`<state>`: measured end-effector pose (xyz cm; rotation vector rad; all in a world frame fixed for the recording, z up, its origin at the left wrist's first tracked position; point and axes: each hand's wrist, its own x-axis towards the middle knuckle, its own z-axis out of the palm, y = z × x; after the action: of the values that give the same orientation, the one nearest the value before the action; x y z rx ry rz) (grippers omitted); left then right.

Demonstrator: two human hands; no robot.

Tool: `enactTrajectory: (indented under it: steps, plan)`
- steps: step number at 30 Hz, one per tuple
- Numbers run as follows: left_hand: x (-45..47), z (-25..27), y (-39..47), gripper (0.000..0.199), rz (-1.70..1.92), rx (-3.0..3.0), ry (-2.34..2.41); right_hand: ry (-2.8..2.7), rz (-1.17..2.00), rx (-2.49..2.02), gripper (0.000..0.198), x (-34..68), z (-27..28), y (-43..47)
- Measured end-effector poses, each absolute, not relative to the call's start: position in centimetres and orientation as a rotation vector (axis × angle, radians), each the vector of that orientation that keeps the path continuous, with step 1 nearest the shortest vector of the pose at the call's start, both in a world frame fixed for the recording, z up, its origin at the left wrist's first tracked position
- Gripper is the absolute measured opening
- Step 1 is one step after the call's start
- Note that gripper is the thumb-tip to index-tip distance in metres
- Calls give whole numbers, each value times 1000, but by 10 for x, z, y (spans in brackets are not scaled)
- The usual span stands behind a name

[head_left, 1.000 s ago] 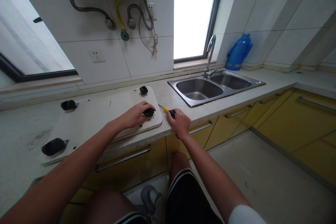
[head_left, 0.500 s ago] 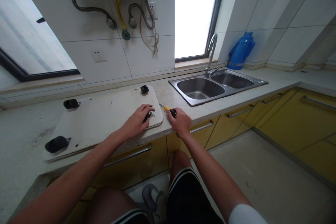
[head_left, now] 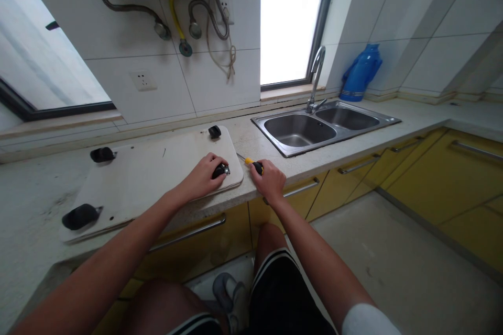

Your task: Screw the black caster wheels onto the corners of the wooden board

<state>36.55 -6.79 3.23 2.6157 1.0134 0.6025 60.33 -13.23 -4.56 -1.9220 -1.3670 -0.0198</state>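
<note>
A white board (head_left: 157, 167) with rounded corners lies on the counter, with black caster wheels at its corners. At its near right corner my left hand (head_left: 206, 174) is closed around one black caster wheel (head_left: 219, 170), whose small metal part shows past the fingertips. My right hand (head_left: 269, 179) grips a screwdriver (head_left: 249, 161) with a yellow and black handle just right of the board. The screwdriver's thin shaft points left towards the board's right edge, apart from the caster. Two other casters (head_left: 81, 216) stand at the left end, and a third caster (head_left: 214, 132) at the far right corner.
A double steel sink (head_left: 293, 131) with a tall tap (head_left: 317, 78) is set in the counter to the right. Behind it stands a blue thermos flask (head_left: 360, 74). Hoses (head_left: 181, 10) hang on the tiled wall. Yellow drawers with metal handles (head_left: 192, 234) are below the counter.
My left hand has shifted slightly left on the caster, so more of the caster and its metal part shows. The right hand with the screwdriver stays nearly still. The view has shifted a little.
</note>
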Motion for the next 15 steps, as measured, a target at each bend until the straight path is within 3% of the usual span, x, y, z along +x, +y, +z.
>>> enactTrajectory:
  steps: [15]
  plan:
    - [384, 48, -61, 33, 276, 2667, 1206, -1376, -31, -1924, 36, 604, -46, -133]
